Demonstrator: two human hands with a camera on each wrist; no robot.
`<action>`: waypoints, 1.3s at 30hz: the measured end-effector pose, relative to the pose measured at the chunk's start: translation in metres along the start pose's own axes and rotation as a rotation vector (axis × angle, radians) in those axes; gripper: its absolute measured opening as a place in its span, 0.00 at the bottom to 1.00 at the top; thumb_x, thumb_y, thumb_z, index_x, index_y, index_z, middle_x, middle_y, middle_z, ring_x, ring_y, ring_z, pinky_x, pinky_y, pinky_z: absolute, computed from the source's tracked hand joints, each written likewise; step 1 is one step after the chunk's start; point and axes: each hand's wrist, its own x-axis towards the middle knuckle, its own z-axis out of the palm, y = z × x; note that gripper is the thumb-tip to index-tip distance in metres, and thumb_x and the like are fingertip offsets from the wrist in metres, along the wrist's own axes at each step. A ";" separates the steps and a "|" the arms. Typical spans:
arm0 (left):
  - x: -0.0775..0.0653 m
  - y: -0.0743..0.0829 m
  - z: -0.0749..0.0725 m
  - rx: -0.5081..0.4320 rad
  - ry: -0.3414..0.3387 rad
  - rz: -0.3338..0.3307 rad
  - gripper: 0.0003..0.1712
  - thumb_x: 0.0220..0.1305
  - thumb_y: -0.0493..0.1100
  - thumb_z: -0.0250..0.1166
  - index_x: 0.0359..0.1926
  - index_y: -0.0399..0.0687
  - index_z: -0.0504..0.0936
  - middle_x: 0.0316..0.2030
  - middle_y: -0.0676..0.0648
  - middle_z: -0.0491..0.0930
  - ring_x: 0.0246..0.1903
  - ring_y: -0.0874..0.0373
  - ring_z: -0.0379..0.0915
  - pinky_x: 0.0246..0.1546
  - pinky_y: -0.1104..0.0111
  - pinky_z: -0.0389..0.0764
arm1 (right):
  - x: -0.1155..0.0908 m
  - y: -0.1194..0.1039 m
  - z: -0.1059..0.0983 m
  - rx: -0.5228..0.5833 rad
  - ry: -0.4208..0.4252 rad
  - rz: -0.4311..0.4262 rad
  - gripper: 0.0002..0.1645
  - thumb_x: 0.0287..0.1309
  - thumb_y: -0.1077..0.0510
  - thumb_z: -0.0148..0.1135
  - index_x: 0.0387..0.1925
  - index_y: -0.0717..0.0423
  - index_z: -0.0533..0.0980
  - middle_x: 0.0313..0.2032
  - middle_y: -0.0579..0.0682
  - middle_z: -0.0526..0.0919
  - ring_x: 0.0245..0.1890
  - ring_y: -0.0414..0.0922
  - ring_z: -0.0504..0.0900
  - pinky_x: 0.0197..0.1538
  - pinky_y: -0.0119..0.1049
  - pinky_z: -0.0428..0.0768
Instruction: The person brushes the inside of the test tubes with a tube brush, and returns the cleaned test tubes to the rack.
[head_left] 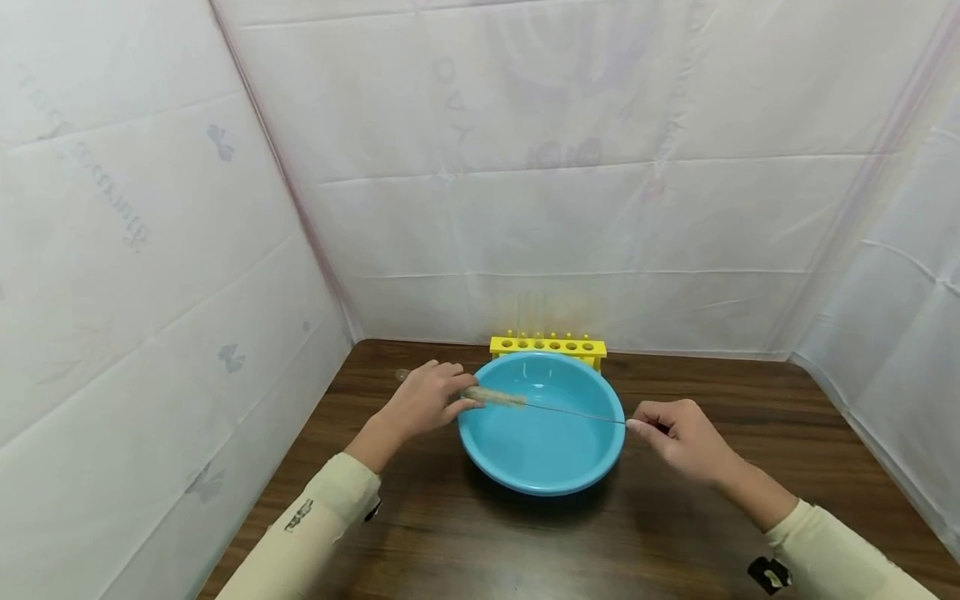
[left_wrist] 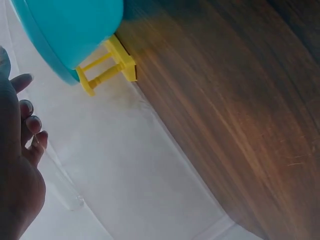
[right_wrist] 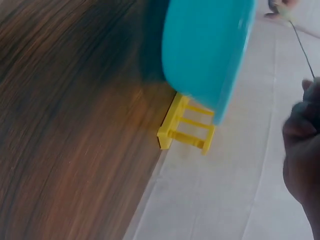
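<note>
My left hand (head_left: 431,393) grips a clear glass test tube, whose rounded end (left_wrist: 72,197) sticks out behind the fingers. Bristles of a test tube brush (head_left: 498,397) show at the tube's mouth, just past my left fingertips. From them a thin wire handle (right_wrist: 302,47) runs right, over the blue basin (head_left: 540,454). At the wire's far end my right hand (head_left: 682,437) pinches it between thumb and curled fingers, by the basin's right rim. Tube and brush lie nearly in one line above the basin. My left fingers hide the middle of the tube.
Behind the basin stands a yellow test tube rack (head_left: 551,345) with clear tubes in its left part. The brown wooden table (head_left: 720,533) carries both. White sheets (head_left: 570,225) hang along the back and both sides.
</note>
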 end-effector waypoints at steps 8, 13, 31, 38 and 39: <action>-0.003 -0.008 0.006 0.037 0.032 -0.047 0.14 0.70 0.59 0.71 0.45 0.56 0.87 0.32 0.54 0.77 0.32 0.60 0.68 0.39 0.64 0.71 | 0.005 -0.002 -0.012 0.481 -0.216 0.334 0.20 0.80 0.61 0.55 0.27 0.65 0.74 0.19 0.60 0.63 0.18 0.51 0.60 0.20 0.40 0.65; -0.002 -0.011 0.005 0.046 0.069 -0.050 0.12 0.70 0.58 0.70 0.45 0.58 0.88 0.32 0.54 0.77 0.32 0.59 0.69 0.39 0.63 0.71 | 0.008 -0.002 -0.018 0.622 -0.239 0.436 0.19 0.80 0.59 0.54 0.28 0.61 0.75 0.18 0.47 0.62 0.17 0.49 0.54 0.18 0.43 0.57; -0.012 -0.017 0.006 -0.233 -0.130 -0.198 0.23 0.72 0.67 0.66 0.49 0.56 0.91 0.36 0.55 0.93 0.28 0.70 0.79 0.36 0.68 0.87 | -0.006 0.002 -0.010 -0.054 0.013 0.120 0.17 0.71 0.64 0.67 0.27 0.40 0.78 0.20 0.33 0.66 0.20 0.28 0.62 0.23 0.27 0.66; -0.016 -0.019 0.005 -0.268 -0.152 -0.215 0.26 0.73 0.70 0.63 0.45 0.56 0.92 0.22 0.59 0.84 0.19 0.72 0.68 0.26 0.72 0.78 | -0.006 0.017 -0.007 -0.313 0.203 -0.331 0.11 0.76 0.59 0.64 0.33 0.48 0.82 0.26 0.39 0.79 0.28 0.29 0.66 0.31 0.20 0.68; -0.016 -0.019 0.005 -0.271 -0.152 -0.218 0.26 0.73 0.70 0.63 0.44 0.56 0.92 0.21 0.59 0.83 0.18 0.71 0.67 0.25 0.73 0.76 | -0.005 0.018 -0.007 -0.337 0.217 -0.372 0.14 0.80 0.55 0.59 0.32 0.50 0.82 0.26 0.40 0.79 0.29 0.29 0.66 0.31 0.20 0.67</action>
